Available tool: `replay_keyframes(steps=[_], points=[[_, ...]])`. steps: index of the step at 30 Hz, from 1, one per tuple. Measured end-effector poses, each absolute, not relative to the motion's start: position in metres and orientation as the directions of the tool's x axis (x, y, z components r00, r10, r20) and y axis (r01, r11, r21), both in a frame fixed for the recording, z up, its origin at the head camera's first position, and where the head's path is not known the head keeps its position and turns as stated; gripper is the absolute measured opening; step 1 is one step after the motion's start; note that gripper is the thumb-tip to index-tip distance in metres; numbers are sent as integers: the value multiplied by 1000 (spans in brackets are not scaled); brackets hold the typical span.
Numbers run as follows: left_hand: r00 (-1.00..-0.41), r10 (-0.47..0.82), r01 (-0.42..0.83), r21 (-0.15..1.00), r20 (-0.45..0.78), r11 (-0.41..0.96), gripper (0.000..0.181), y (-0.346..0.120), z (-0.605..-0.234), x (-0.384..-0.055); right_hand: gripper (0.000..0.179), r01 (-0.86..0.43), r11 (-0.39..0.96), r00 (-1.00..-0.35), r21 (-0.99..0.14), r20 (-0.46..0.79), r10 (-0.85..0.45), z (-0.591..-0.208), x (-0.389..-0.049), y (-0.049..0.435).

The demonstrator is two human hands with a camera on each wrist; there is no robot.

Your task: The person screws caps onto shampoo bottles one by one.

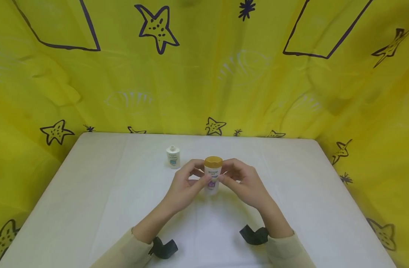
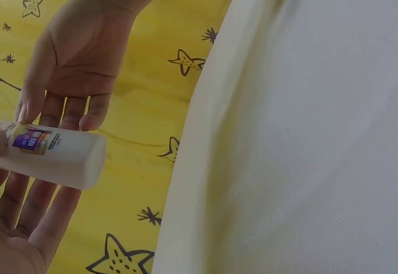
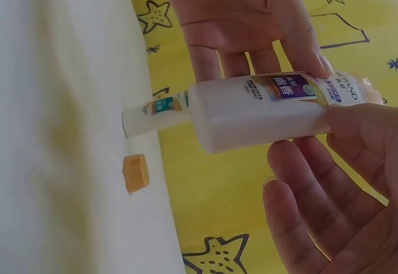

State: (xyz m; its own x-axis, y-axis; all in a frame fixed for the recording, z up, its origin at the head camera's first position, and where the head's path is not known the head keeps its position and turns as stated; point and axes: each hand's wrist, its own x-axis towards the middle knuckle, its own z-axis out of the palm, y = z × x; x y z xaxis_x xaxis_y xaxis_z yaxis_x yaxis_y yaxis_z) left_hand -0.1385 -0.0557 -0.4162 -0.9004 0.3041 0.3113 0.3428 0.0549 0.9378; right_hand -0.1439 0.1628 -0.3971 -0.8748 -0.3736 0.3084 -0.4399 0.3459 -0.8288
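Observation:
Between both hands a white bottle point(image 1: 211, 189) with a gold cap point(image 1: 213, 162) is held upright, raised off the table. Its purple label point(image 3: 291, 87) shows in the right wrist view. The left hand point(image 1: 184, 188) grips it from the left, thumb on the front and fingers behind. From the right, the right hand point(image 1: 246, 183) holds it with the thumb on the front. A second white bottle point(image 1: 173, 158), capless with its narrow neck bare, stands on the table beyond the left hand. Near it lies a loose gold cap point(image 3: 135, 173), hidden in the head view.
A white-covered table point(image 1: 124, 193) lies under the hands. Behind and beside it hangs a yellow cloth point(image 1: 191, 82) with drawn stars. Dark wrist mounts point(image 1: 164, 248) sit on both wrists.

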Motion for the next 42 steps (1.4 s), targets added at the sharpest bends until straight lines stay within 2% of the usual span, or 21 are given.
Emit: replay_keyframes(steps=[9, 19, 33, 42], points=[[-892, 310, 375, 921, 329, 101, 32, -42, -413, -151, 26, -413, 353, -899, -839, 313, -307, -396, -151, 172], [-925, 291, 284, 954, 245, 99, 34, -29, -412, -161, 22, -359, 302, -920, -883, 281, -271, -399, -157, 181], [-923, 308, 282, 951, 232, 129, 34, -13, -423, -179, 28, -285, 367, -952, -885, 217, -216, -411, -168, 193], [-921, 317, 278, 952, 225, 130, 32, -2, -433, -189, 28, -245, 410, -967, -878, 189, -172, -392, -160, 187]])
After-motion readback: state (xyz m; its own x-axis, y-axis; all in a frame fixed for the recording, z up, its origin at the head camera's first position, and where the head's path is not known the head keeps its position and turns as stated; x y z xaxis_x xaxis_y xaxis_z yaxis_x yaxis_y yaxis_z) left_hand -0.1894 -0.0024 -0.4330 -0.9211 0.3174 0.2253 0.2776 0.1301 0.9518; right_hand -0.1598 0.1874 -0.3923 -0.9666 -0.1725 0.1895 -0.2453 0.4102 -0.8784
